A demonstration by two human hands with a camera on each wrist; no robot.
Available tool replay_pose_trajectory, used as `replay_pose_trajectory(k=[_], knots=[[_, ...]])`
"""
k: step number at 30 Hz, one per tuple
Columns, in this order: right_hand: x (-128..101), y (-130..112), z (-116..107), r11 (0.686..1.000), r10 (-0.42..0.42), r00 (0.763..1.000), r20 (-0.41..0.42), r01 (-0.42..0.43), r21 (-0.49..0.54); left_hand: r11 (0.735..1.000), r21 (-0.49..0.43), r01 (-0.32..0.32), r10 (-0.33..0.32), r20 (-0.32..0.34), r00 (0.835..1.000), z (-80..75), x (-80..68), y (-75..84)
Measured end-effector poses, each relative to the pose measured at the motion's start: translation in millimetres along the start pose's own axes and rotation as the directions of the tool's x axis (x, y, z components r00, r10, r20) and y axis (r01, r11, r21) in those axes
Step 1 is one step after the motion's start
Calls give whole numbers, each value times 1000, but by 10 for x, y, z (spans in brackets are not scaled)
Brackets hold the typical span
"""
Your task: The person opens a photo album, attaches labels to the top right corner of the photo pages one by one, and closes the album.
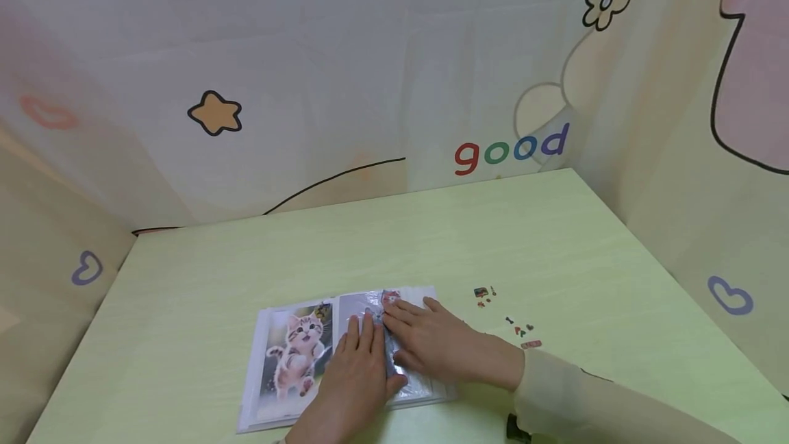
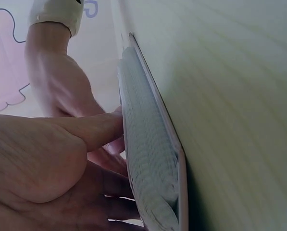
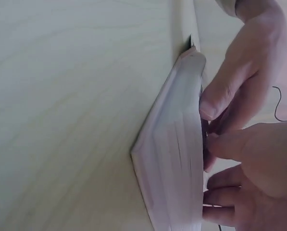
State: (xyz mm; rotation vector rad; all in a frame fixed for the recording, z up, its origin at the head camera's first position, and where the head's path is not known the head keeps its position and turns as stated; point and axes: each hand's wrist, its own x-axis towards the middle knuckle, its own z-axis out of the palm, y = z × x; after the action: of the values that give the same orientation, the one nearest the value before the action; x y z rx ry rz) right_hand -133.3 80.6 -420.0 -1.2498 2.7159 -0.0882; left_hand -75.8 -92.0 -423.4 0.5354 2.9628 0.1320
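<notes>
An album (image 1: 251, 368) with clear plastic sleeves lies open on the table. Its left page bears a picture of a kitten (image 1: 298, 355). My left hand (image 1: 356, 379) rests on the right page beside the fold, its fingers straight and pointing away from me. From the right, my right hand (image 1: 434, 341) lies over the same page with fingers extended. Near its fingertips, a small reddish picture piece (image 1: 390, 297) shows at the page's top; the hands hide much of this page. Both wrist views show the thick stack of page edges (image 2: 150, 134), with fingers touching the upper surface.
Right of the album, several small sticker-like pieces lie scattered, among them a dark rectangular piece (image 1: 481, 292) and a red strip (image 1: 531, 344). A dark object (image 1: 516, 428) sits beside the right sleeve at the near edge. A printed curtain (image 1: 345, 108) surrounds the pale green table (image 1: 203, 266).
</notes>
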Motion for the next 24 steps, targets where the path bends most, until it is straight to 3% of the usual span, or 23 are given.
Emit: replay_pose_trajectory(k=[3,10,16,18,24], knots=[[32,2,-13,1000,13,1000,-8,-13,19,1000,-9,-5,5,-8,1000,-1,2,-11],[194,116,17,992,97,995,26,-95,-84,1000,17,-2,2,6,1000,13,8,-12],[349,323,-27,973,229,973,32,-230,18,1000,13,24,-24,23,999,2,29,-12],[343,324,-54,975,220,975,23,-220,38,1000,-2,29,-29,31,999,-2,23,-11],[246,142,-20,996,82,995,49,-81,-22,999,32,3,-3,5,1000,9,0,-1]])
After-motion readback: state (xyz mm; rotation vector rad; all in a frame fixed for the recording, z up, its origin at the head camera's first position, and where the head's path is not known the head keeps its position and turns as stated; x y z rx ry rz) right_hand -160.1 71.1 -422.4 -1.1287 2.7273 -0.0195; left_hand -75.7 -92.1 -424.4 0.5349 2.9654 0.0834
